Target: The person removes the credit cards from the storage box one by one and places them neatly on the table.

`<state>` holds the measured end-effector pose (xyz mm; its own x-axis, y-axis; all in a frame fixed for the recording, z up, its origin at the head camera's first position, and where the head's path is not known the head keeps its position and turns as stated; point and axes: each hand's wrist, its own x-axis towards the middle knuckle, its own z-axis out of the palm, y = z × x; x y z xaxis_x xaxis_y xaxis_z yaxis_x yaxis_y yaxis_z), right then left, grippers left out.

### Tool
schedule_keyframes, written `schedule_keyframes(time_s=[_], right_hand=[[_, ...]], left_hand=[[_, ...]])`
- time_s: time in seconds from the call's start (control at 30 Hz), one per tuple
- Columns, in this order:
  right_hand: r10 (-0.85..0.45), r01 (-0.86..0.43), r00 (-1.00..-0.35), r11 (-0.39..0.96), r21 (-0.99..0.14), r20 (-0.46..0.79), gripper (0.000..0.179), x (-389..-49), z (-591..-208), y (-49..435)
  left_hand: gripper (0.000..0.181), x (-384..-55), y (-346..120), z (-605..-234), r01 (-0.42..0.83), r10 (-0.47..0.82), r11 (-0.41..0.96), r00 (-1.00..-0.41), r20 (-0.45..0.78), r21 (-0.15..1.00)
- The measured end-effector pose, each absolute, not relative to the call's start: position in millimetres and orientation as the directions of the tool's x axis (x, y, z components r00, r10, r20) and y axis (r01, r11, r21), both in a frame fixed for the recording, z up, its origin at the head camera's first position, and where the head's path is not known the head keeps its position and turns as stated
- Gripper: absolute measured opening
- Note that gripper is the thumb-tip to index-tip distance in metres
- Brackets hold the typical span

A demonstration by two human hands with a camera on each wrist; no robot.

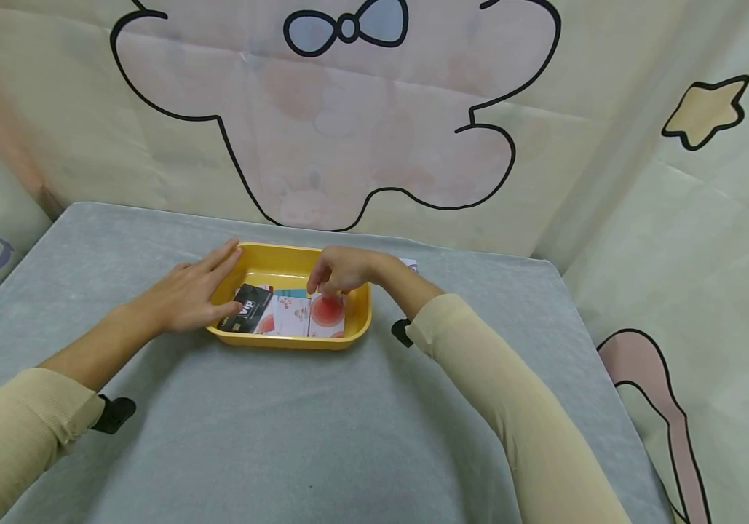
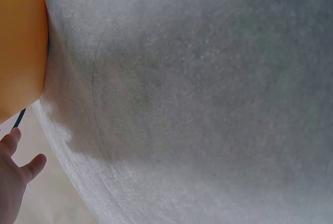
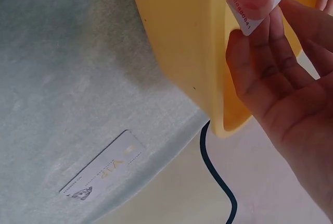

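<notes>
Right hand [image 1: 348, 271] reaching into yellow rectangular plastic tray [image 1: 295, 343], thumb and fingers pinching white card with red disc [image 1: 327, 313] at tray's right end. Left hand [image 1: 193, 295] at tray's left rim, fingers straight; thumb over black VIP card [image 1: 252, 307], contact unclear. Between: white card with pink print [image 1: 292, 316], teal card [image 1: 290, 292] at its far edge. Silvery-white VIP card [image 3: 104, 166] flat on grey cloth [image 1: 322, 437], right of tray.

Pale yellow sleeves [image 1: 525, 415], ribbed left cuff [image 1: 79, 404], black wrist pieces [image 1: 114, 415]
</notes>
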<state>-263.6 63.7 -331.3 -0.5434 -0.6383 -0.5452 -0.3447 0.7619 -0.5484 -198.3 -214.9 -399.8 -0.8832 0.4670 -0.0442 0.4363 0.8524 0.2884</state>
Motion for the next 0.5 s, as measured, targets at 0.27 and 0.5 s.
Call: schedule_keyframes(time_s=[0.27,0.5], right_hand=[[-0.635,-0.313,-0.525,0.764,-0.565,-0.567,0.023,-259.8,-328.5,64.6],[-0.621,-0.308,-0.529,0.776,-0.551,-0.578,0.022,-257.0,-325.4,63.2]], left_hand=[[0.092,-198.5,-215.7,-400.6,0.445,0.473,0.849,-0.88,-0.034,0.286],[0.092,-198.0,-215.5,-400.2,0.443,0.471,0.849,-0.881,-0.034,0.288]])
